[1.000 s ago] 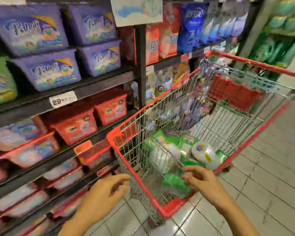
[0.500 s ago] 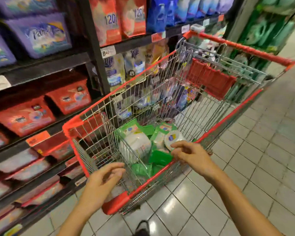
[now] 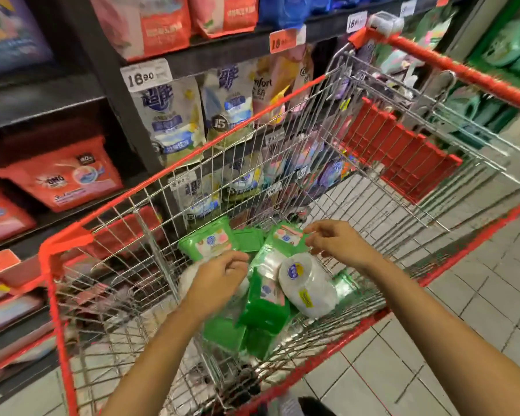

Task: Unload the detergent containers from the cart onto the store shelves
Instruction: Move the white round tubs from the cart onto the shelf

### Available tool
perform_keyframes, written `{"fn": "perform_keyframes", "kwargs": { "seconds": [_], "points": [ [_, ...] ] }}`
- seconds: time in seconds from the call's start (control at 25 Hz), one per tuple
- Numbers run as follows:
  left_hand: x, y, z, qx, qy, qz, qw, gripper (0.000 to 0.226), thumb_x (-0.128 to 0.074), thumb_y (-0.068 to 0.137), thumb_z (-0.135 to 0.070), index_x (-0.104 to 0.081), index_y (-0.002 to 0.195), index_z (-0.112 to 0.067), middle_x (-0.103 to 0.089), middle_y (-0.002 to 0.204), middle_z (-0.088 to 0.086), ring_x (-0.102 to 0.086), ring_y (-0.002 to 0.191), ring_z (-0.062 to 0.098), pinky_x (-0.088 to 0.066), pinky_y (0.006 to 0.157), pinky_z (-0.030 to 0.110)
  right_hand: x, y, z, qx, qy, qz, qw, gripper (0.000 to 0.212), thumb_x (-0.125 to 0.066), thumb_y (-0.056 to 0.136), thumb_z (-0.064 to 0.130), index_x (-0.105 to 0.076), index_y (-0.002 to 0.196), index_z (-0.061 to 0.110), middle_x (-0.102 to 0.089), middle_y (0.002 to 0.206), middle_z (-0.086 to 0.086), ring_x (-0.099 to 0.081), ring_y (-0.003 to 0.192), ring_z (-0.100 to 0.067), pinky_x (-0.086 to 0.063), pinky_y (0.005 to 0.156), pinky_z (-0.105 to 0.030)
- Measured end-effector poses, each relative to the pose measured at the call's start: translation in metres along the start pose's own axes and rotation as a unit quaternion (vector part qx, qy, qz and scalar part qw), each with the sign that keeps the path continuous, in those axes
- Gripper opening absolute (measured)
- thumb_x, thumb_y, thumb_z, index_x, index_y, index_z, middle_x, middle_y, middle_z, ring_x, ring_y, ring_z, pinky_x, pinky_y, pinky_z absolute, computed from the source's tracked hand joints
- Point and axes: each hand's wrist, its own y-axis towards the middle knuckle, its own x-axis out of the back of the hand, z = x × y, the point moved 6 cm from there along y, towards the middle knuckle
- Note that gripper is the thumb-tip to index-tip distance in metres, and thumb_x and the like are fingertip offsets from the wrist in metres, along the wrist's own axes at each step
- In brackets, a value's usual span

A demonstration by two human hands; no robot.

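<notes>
Green detergent containers point(image 3: 211, 242) lay heaped in the near end of the cart point(image 3: 63, 245), tilted every which way against a white roll-shaped pack point(image 3: 308, 285). None were on the shelves point(image 3: 42, 109) to my left yet. My left hand point(image 3: 218, 283) hung over the pile with fingers curled downward, just at the edge of one of them; whether it gripped anything I could not tell. My right hand point(image 3: 339, 244) sat at the top corner of another green container point(image 3: 284, 235), thumb and forefinger drawn close as if to pinch, contact unclear through the blur. Judgement: the step in hand was picking the first load. To do it well, take one container per hand by its body rather than by a thin corner, lift straight up clear of the wire wall, then turn left to the shelving. Packs leaning on each other would likely slide once one came out, so take the topmost first.
</notes>
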Motion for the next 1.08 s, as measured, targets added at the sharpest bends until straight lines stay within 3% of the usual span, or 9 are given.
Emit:
{"fn": "perform_keyframes", "kwargs": {
  "seconds": [0.08, 0.28, 0.4, 0.52, 0.64, 0.72, 0.8, 0.96, 1.08],
  "points": [
    [-0.022, 0.024, 0.003, 0.018, 0.042, 0.01, 0.999, 0.024, -0.053, 0.096, -0.018, -0.067, 0.115, -0.021, -0.067, 0.104, -0.005, -0.063, 0.095, 0.017, -0.05, 0.083, 0.026, 0.009, 0.038, -0.018, -0.006, -0.079, 0.033, 0.996, 0.021, -0.059, 0.091, 0.005, -0.062, 0.111, 0.0, -0.067, 0.091, -0.024, -0.059, 0.076, -0.023, -0.047, 0.07, -0.034],
    [-0.106, 0.06, 0.03, 0.11, 0.024, 0.073, 0.991, 0.024, -0.057, 0.094, -0.01, -0.065, 0.116, -0.009, -0.064, 0.098, 0.003, -0.057, 0.086, 0.012, -0.042, 0.065, 0.017, 0.026, 0.121, -0.078, -0.025, -0.146, 0.12, 0.982, 0.021, -0.062, 0.091, 0.013, -0.063, 0.107, 0.0, -0.065, 0.088, -0.016, -0.062, 0.072, -0.024, -0.053, 0.071, -0.035],
    [-0.172, 0.069, 0.045, 0.195, -0.019, 0.127, 0.972, 0.015, -0.059, 0.09, 0.0, -0.057, 0.085, -0.014, -0.056, 0.087, 0.008, -0.054, 0.071, 0.003, -0.036, 0.053, 0.012, 0.026, 0.156, -0.118, -0.057, -0.164, 0.16, 0.972, 0.023, -0.061, 0.092, 0.022, -0.066, 0.103, 0.003, -0.069, 0.088, -0.018, -0.062, 0.069, -0.021, -0.05, 0.062, -0.028],
    [-0.216, 0.08, 0.071, 0.31, -0.103, 0.05, 0.944, 0.019, -0.067, 0.081, -0.003, -0.052, 0.084, -0.014, -0.05, 0.079, -0.001, -0.05, 0.06, 0.0, -0.031, 0.043, 0.004, 0.013, 0.177, -0.163, -0.111, -0.132, 0.198, 0.965, 0.018, -0.062, 0.093, 0.021, -0.063, 0.102, 0.006, -0.064, 0.083, -0.015, -0.053, 0.059, -0.016, -0.042, 0.048, -0.017],
    [-0.234, 0.085, 0.098, 0.337, -0.155, -0.058, 0.927, 0.068, -0.081, 0.07, -0.002, -0.049, 0.13, -0.008, -0.057, 0.101, -0.002, -0.059, 0.094, 0.016, -0.035, 0.06, -0.005, -0.008, 0.192, -0.2, -0.123, -0.138, 0.253, 0.95, 0.016, -0.064, 0.091, 0.031, -0.063, 0.096, 0.016, -0.057, 0.078, 0.003, -0.05, 0.065, -0.007, -0.04, 0.054, -0.013],
    [-0.242, 0.088, 0.106, 0.323, -0.19, -0.071, 0.924, 0.085, -0.085, 0.067, -0.005, -0.04, 0.139, -0.015, -0.055, 0.114, -0.006, -0.054, 0.114, 0.016, -0.041, 0.085, 0.008, -0.024, 0.2, -0.218, -0.129, -0.104, 0.271, 0.948, 0.029, -0.064, 0.09, 0.035, -0.064, 0.106, 0.012, -0.062, 0.093, 0.001, -0.059, 0.088, -0.016, -0.046, 0.077, -0.025],
    [-0.249, 0.094, 0.112, 0.295, -0.208, -0.107, 0.926, 0.084, -0.087, 0.064, -0.004, -0.042, 0.133, -0.024, -0.057, 0.119, -0.01, -0.056, 0.115, 0.007, -0.046, 0.097, 0.022, -0.042, 0.206, -0.234, -0.144, -0.045, 0.267, 0.952, 0.039, -0.063, 0.091, 0.03, -0.061, 0.119, 0.003, -0.065, 0.112, -0.008, -0.06, 0.106, -0.028, -0.047, 0.093, -0.036],
    [-0.261, 0.098, 0.114, 0.309, -0.156, -0.177, 0.921, 0.1, -0.095, 0.044, -0.029, -0.045, 0.132, -0.023, -0.059, 0.119, -0.005, -0.056, 0.111, 0.015, -0.05, 0.094, 0.035, -0.075, 0.214, -0.261, -0.187, 0.072, 0.252, 0.947, 0.019, -0.053, 0.097, 0.024, -0.062, 0.107, 0.01, -0.069, 0.088, 0.003, -0.063, 0.09, -0.02, -0.051, 0.065, -0.02],
    [-0.268, 0.1, 0.12, 0.305, -0.164, -0.191, 0.918, 0.112, -0.092, 0.038, -0.042, -0.042, 0.135, -0.016, -0.059, 0.124, 0.0, -0.055, 0.116, 0.024, -0.049, 0.095, 0.045, -0.099, 0.216, -0.277, -0.212, 0.166, 0.292, 0.918, 0.027, -0.042, 0.102, 0.024, -0.067, 0.1, 0.013, -0.074, 0.085, 0.002, -0.07, 0.082, -0.014, -0.054, 0.065, -0.021]
  ]
}}
